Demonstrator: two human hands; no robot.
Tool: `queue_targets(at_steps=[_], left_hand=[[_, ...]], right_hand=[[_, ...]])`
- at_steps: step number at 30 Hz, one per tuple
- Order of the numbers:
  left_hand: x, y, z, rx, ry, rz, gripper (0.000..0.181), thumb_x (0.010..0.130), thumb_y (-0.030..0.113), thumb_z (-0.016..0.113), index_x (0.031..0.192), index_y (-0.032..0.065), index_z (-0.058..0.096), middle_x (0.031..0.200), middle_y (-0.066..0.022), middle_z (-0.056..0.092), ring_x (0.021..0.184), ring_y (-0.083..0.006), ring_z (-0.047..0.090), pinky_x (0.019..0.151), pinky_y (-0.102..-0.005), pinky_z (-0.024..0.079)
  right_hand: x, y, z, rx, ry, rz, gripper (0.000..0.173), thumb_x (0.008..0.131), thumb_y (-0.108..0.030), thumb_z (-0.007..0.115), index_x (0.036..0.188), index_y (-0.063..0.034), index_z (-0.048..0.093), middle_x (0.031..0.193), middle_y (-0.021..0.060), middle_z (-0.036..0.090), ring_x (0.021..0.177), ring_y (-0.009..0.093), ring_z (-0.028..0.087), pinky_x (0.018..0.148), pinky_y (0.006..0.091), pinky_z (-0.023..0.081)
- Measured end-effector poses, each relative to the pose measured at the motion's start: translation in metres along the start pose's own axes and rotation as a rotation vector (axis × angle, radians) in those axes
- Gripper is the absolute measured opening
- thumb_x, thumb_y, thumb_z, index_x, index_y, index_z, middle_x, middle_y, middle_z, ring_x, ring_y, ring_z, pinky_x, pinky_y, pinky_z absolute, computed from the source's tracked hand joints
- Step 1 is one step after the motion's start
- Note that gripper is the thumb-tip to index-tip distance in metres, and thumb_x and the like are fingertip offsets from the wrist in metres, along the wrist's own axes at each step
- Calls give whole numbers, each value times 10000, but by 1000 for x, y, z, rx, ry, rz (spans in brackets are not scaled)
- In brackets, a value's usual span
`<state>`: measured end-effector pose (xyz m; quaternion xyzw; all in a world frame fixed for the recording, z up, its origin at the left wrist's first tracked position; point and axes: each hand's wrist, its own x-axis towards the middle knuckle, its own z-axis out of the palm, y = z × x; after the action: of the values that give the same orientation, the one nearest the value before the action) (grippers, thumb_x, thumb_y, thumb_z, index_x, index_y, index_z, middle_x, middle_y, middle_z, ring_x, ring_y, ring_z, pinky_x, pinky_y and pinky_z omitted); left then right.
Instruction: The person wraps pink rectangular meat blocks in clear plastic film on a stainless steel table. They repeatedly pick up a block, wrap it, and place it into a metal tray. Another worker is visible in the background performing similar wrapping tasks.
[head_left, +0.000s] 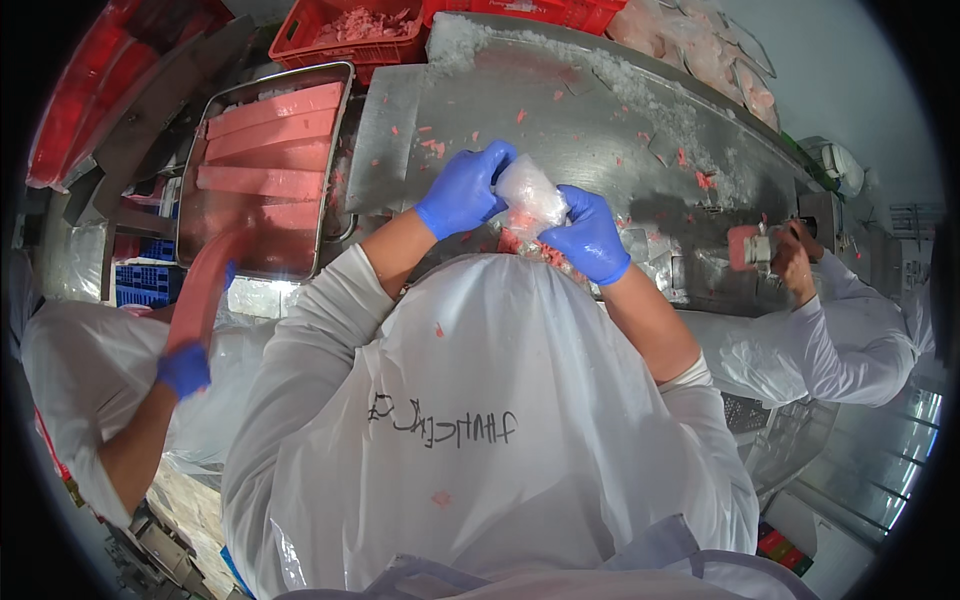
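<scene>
My left hand (461, 191), in a blue glove, grips the upper left side of a bunched clear plastic bag (531, 193). From the right, my right hand (592, 234), gloved the same, pinches the bag's lower right edge. Some pink shows through or just under the film; I cannot tell whether anything is inside. Both hands are above the near edge of a stainless steel table (495, 97). Pink scraps (508, 241) lie directly below the bag, partly hidden by it and by my white plastic apron (517, 360).
At left, a metal tray (351, 97) holds several pink slabs (274, 124). A co-worker's gloved hand (184, 371) holds another long slab (199, 300). A red crate (281, 46) of scraps stands behind. Crushed ice (457, 41) lines the far edge. Another person's hands (793, 259) work at right.
</scene>
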<state>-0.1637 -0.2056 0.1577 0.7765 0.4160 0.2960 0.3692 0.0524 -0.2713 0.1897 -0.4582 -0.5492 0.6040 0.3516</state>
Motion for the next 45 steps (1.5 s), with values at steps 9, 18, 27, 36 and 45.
queue_targets(at_steps=[9,18,27,36,45], left_hand=[[-3,-14,29,-440,-119,-92,571,835,104,762,1354,64,529,1218,-137,651,1111,-243,645,941,-359,503],[-29,19,-14,-393,-121,-70,475,897,60,691,1345,97,537,984,-7,585,927,-121,571,934,-311,462],[-40,7,-12,-348,-220,-141,302,928,86,672,1225,70,622,969,1,609,918,-97,579,885,-287,481],[-126,-94,-7,-607,65,-417,221,945,52,652,1166,44,658,1019,18,623,906,-64,577,834,-234,485],[-88,-76,26,-243,-38,-439,205,950,74,668,1150,32,653,1062,-9,646,902,-64,593,829,-237,493]], right_hand=[[3,18,-22,141,160,-145,576,840,-161,690,1363,-3,508,1291,102,593,1182,167,563,1012,329,455],[-110,-172,-177,-866,1022,-839,578,854,-241,734,1353,-25,537,1263,113,620,1153,202,582,991,355,463],[-46,-169,-409,-1251,682,130,450,964,-415,589,1236,-62,657,1148,132,712,1001,243,684,864,396,529],[-108,205,-157,-707,231,543,545,869,-376,755,1334,-128,618,1323,159,640,1197,310,633,1044,390,483],[-113,216,-256,-962,554,552,461,870,-338,730,1297,-188,643,1251,172,663,1183,359,618,1003,434,499]])
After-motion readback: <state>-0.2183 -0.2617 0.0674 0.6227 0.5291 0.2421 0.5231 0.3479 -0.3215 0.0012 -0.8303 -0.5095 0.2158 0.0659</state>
